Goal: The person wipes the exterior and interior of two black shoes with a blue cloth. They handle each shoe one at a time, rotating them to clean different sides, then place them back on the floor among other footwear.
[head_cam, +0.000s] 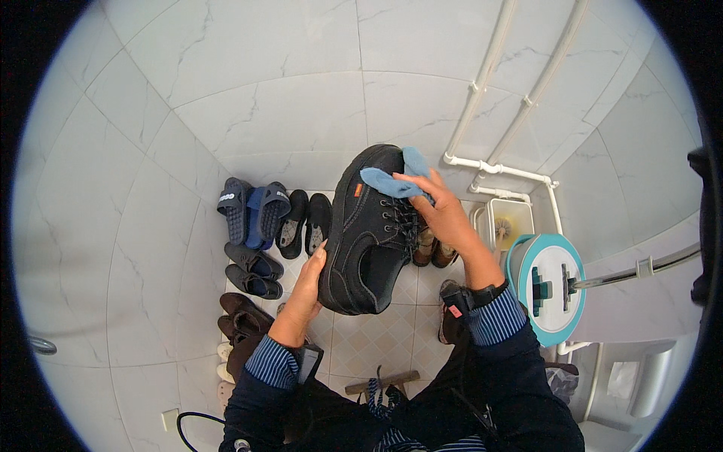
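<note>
A black lace-up shoe (361,226) is held up in front of me, its toe pointing away and its opening towards me. My left hand (302,294) grips it by the sole edge near the heel, with the thumb along the side; the other fingers are hidden beneath. In my right hand (443,212) is a folded blue cloth (390,181), pressed against the upper near the toe, just beyond the laces (404,223). A small orange tag (358,190) shows on the shoe's side.
Slide sandals (234,209), black slip-ons (292,223), dark grey shoes (254,282) and brown shoes (243,313) line the left wall. Brown shoes (443,254) stand behind my right hand. At right are a white bin (508,209) holding a brush, a teal-rimmed bucket (576,254) and white pipes (497,166).
</note>
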### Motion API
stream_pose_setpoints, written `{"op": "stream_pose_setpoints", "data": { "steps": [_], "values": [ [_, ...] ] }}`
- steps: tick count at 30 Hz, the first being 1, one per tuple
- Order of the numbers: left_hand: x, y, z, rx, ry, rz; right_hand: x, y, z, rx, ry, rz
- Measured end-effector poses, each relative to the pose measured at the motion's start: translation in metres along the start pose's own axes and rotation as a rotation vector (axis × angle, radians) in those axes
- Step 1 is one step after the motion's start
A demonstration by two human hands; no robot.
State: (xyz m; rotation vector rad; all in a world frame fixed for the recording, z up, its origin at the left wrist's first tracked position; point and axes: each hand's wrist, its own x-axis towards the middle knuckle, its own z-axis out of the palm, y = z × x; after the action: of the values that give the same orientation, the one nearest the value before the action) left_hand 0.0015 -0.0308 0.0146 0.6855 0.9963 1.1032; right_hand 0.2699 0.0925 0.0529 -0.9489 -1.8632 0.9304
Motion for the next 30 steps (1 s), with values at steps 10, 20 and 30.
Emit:
{"op": "stream_pose_setpoints", "data": {
  "steps": [10, 20, 30],
  "values": [
    [0.008, -0.004, 0.004, 0.097, -0.048, 0.007, 0.014, -0.012, -0.009, -0.138, 0.506, -0.004],
    [0.003, -0.008, 0.006, -0.025, 0.002, -0.012, 0.000, -0.025, 0.015, -0.100, 0.046, -0.025],
    [0.001, -0.011, 0.006, -0.054, -0.003, 0.026, 0.010, 0.019, -0.016, 0.108, 0.093, 0.386]
  ]
}}
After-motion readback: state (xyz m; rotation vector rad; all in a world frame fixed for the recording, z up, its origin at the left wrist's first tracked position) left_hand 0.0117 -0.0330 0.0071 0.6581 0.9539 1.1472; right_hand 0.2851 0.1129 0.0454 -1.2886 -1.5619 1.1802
